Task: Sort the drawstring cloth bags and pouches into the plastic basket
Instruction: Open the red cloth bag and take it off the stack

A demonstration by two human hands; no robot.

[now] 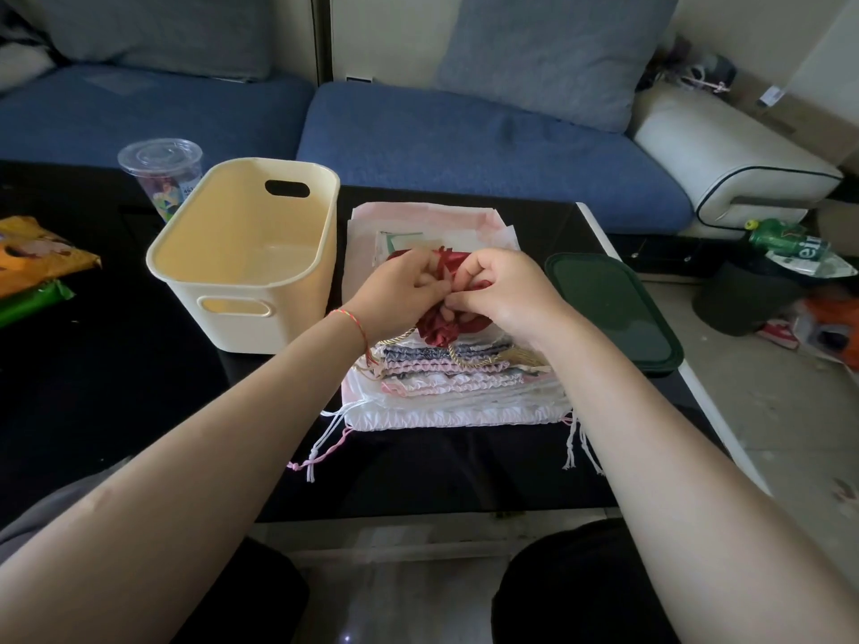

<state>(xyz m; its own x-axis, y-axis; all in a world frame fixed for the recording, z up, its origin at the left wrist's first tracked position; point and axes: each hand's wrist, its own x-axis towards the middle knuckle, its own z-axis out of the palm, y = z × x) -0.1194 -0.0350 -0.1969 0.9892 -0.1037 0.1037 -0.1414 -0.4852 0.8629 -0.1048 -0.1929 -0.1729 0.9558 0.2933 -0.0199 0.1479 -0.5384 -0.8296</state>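
Red pouch point(437, 330) between both hands point(453, 290)

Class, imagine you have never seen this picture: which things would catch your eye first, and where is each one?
First, the left hand and right hand at the centre, both gripping a red pouch above a stack of pale cloth bags. Next, the cream basket just left of the stack, with nothing in it. A dark green lid lies to the right.

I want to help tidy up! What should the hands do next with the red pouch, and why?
Probably lift the red pouch leftward and drop it into the cream basket. Both the left hand and right hand already pinch it above the stack of bags, and the basket beside them looks empty.
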